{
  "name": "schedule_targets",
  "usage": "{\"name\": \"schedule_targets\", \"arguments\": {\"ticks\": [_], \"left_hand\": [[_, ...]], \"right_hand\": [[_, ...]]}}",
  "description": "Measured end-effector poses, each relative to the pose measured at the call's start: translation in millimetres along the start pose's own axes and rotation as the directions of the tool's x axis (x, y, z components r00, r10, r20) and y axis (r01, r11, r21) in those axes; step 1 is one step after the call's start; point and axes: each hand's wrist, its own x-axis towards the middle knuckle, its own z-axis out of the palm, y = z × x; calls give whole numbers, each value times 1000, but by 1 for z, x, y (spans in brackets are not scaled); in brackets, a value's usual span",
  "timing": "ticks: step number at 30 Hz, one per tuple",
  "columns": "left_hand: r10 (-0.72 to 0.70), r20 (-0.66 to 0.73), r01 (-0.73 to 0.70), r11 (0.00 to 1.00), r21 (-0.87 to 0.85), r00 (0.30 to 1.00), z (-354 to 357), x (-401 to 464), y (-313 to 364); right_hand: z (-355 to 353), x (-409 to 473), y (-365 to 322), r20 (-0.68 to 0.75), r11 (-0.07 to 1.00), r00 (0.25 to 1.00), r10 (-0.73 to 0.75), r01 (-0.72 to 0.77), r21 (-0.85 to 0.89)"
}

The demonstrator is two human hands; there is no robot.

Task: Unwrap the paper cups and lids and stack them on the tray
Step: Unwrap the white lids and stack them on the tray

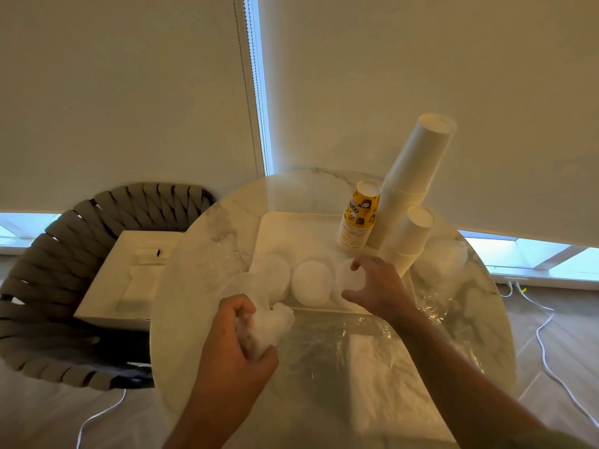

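Lids lie in stacks along the tray's near edge, mid-frame; the right hand grasps one stack, the left hand clutches crumpled wrap. A nudge could topple the leaning cup towers behind.

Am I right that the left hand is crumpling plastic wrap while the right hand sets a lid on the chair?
Not quite. The head view shows the right hand holding the lid over the tray, not the chair. The left hand does grip crumpled plastic wrap.
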Motion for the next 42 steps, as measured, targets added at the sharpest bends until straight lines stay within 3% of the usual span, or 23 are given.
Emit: {"name": "schedule_targets", "arguments": {"ticks": [10,13,15,17,19,21,23,27,30,34,38,42], "left_hand": [[8,38,-4,995,-102,999,-7,1,-6],[15,-7,-16,995,-99,1000,-7,3,-7],[-7,-45,2,992,-125,999,-7,4,-6],[-38,-69,26,986,-163,997,-7,6,-3],[-86,-82,66,974,-215,993,-8,7,0],[-147,-82,119,953,-279,986,-10,9,3],[-235,-64,194,905,-379,970,-11,11,6],[-336,52,297,737,-607,940,-16,14,14],[-233,89,245,815,-525,968,-25,17,17],[-204,101,226,920,-319,974,-32,20,13],[-153,101,181,899,-399,983,-38,22,15],[-197,87,215,861,-462,976,-44,24,14]], "right_hand": [[5,-3,4,32,1000,999,15,-15,15],[-2,-7,0,24,998,1000,18,-16,-69],[-12,-15,-10,-38,994,999,-9,4,-113],[-21,-26,-25,-44,995,994,-100,99,-23],[-25,-41,-40,103,969,972,-212,195,153],[-24,-57,-55,301,932,908,-290,196,305],[-17,-69,-67,371,905,859,-351,211,369],[-10,-74,-82,290,865,872,-394,245,437],[-17,-71,-83,241,779,882,-405,195,595],[-32,-75,-89,133,532,930,-342,75,844],[-32,-77,-98,37,314,954,-298,61,948],[-29,-86,-116,-39,396,971,-235,132,909]]}}
